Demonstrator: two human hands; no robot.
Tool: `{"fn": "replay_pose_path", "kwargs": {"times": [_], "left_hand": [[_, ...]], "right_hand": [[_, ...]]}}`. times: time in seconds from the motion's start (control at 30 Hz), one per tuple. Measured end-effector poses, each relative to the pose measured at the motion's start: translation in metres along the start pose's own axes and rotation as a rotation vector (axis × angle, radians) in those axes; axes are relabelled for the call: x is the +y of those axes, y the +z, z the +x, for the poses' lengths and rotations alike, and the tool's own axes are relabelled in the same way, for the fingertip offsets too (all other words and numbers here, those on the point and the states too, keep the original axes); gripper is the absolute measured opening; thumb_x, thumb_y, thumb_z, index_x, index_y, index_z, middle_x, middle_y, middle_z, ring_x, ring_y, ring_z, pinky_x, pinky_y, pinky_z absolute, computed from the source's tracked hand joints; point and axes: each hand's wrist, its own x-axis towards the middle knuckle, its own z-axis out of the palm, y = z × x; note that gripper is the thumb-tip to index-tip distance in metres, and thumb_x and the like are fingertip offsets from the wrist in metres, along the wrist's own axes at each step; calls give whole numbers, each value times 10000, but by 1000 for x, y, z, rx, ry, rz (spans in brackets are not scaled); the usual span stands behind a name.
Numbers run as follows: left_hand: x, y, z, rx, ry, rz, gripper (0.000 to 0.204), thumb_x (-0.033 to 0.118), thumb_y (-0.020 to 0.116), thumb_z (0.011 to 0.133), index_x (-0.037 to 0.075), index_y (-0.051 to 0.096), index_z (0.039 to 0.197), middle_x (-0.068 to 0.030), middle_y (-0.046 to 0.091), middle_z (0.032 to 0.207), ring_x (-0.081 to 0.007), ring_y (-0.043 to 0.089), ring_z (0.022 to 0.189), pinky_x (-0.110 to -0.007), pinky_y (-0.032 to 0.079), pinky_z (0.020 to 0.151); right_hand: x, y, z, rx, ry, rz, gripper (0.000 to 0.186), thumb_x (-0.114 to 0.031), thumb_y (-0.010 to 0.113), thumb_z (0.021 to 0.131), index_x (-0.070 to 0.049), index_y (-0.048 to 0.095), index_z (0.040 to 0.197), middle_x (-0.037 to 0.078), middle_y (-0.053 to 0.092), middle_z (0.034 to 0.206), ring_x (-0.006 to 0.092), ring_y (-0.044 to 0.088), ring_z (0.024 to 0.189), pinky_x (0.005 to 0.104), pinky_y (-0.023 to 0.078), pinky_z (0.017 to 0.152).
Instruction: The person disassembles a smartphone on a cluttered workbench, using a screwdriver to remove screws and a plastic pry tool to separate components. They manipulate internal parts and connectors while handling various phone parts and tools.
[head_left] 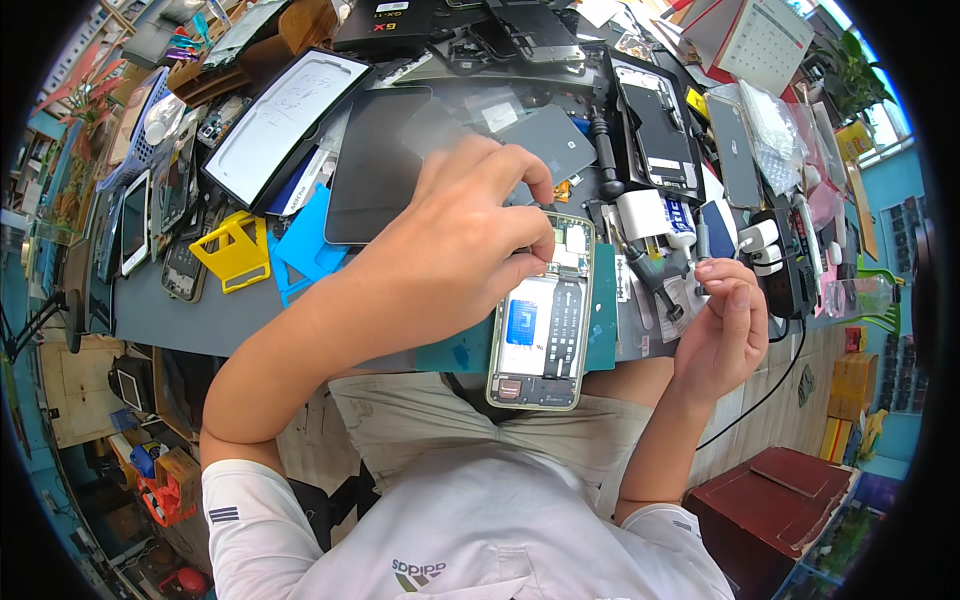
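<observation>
An opened smartphone [537,330] without its back cover lies at the table's front edge, its battery, circuit board and dark lower module exposed. My left hand [480,225] reaches over its upper left side, thumb and finger pinched close to the board. Whatever they hold, if anything, is hidden. To the right of the phone, my right hand [724,325] is raised with its fingers curled and fingertips together. A slim grey tool-like piece [702,240] stands just beyond those fingertips; I cannot make out whether they hold it. Under the phone lies a teal mat [602,310].
Left of the phone are a dark tablet [375,170], a blue plastic stand [312,240] and a yellow stand [232,250]. Behind lie a black screwdriver-like tool [604,150] and an opened tablet shell [660,125]. White chargers [762,245] sit in a power strip on the right.
</observation>
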Motion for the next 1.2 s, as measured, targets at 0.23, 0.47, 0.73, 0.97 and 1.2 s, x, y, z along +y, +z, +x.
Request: {"fn": "replay_pose_path", "kwargs": {"times": [0.23,0.47,0.73,0.97,1.2], "left_hand": [[2,2,1,5,19,10,131,76,889,897,101,799,989,-55,668,1358,-311,576,1309,-491,429,1153],[3,8,-1,18,-12,8,130,59,874,917,85,775,997,-66,653,1357,-319,557,1325,-494,427,1140],[4,11,-2,52,29,37,148,73,874,929,69,754,1016,-75,646,1368,-328,549,1324,-489,420,1145],[-2,1,1,140,21,-14,142,99,844,976,95,754,1085,-95,666,1365,-332,589,1295,-482,429,1151],[-13,-5,5,386,35,16,128,142,814,1004,102,761,1113,-103,720,1293,-331,637,1280,-467,441,1142]], "right_hand": [[-1,0,0,-10,5,-5,264,-87,599,1150,75,714,976,237,766,1065,306,730,1030,426,570,977],[0,1,0,-17,8,4,233,-50,597,1141,81,721,995,236,772,1077,294,737,1032,410,583,967],[-10,12,1,-77,1,-178,119,30,658,1103,72,751,1042,215,800,1142,264,755,1058,389,596,970],[-42,60,15,-532,-205,-696,266,30,904,829,-23,826,1078,114,776,1291,331,714,1163,426,597,954],[-47,75,20,-616,-212,-744,242,31,907,802,-24,802,1013,96,754,1261,317,703,1125,445,593,941]]}}
